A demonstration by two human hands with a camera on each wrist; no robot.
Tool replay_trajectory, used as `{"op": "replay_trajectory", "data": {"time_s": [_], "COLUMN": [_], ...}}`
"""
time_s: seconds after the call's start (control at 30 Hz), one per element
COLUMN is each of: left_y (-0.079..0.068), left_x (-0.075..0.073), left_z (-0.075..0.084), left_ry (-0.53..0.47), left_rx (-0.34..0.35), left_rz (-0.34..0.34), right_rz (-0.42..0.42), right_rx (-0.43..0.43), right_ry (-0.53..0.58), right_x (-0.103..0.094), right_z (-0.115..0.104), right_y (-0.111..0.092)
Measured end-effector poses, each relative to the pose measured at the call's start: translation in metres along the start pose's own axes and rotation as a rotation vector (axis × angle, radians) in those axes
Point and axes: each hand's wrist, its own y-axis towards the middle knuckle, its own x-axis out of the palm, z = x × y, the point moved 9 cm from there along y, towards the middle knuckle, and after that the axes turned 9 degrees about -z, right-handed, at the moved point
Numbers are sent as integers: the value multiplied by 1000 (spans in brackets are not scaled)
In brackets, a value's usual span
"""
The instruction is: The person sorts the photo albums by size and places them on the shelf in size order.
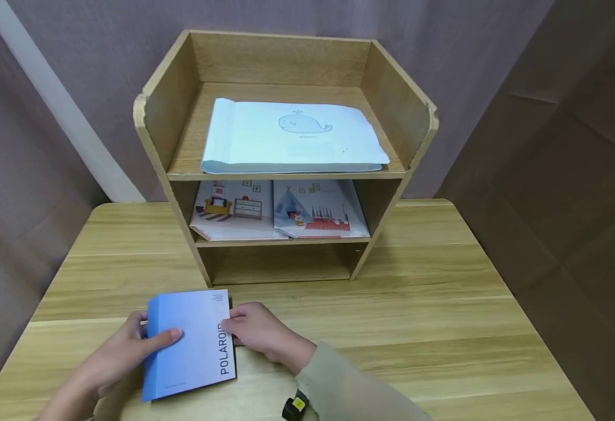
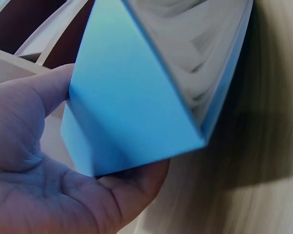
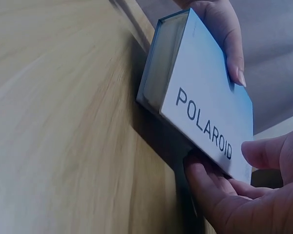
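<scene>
A blue-to-white photo album [image 1: 193,351] lettered POLAROID is held above the wooden table, its cover facing up. My left hand [image 1: 120,351] grips it round the spine side, thumb on the cover and fingers underneath. At the opposite edge my right hand [image 1: 262,330] pinches it near the lettering. In the left wrist view the album's blue spine [image 2: 127,97] and clear sleeve pages show, with the left hand [image 2: 44,161] around it. From the right wrist view, the right hand's thumb lies on the cover [image 3: 205,92] and its fingers are below.
A wooden shelf unit [image 1: 281,175] stands at the back of the table [image 1: 418,327]. On its top level lies a white album with a whale drawing [image 1: 302,131]. The middle level holds two illustrated books [image 1: 239,210]. A small black tag [image 1: 295,404] hangs by the right sleeve.
</scene>
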Motion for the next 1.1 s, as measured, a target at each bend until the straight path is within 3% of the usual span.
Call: {"op": "replay_trajectory", "data": {"time_s": [0.23, 0.6, 0.83, 1.1], "left_y": [7, 24, 35, 45], "left_x": [17, 41, 61, 75], "left_z": [5, 22, 39, 48], "left_ry": [-24, -165, -232, -295], "left_rx": [17, 109, 192, 210], "left_rz": [3, 67, 51, 56], "right_rz": [-16, 1, -64, -47], "right_rx": [-4, -63, -98, -63], "right_ry": [8, 71, 94, 87], "right_x": [-14, -43, -59, -77], "right_z": [3, 3, 8, 17], "right_y": [-8, -21, -33, -44]}}
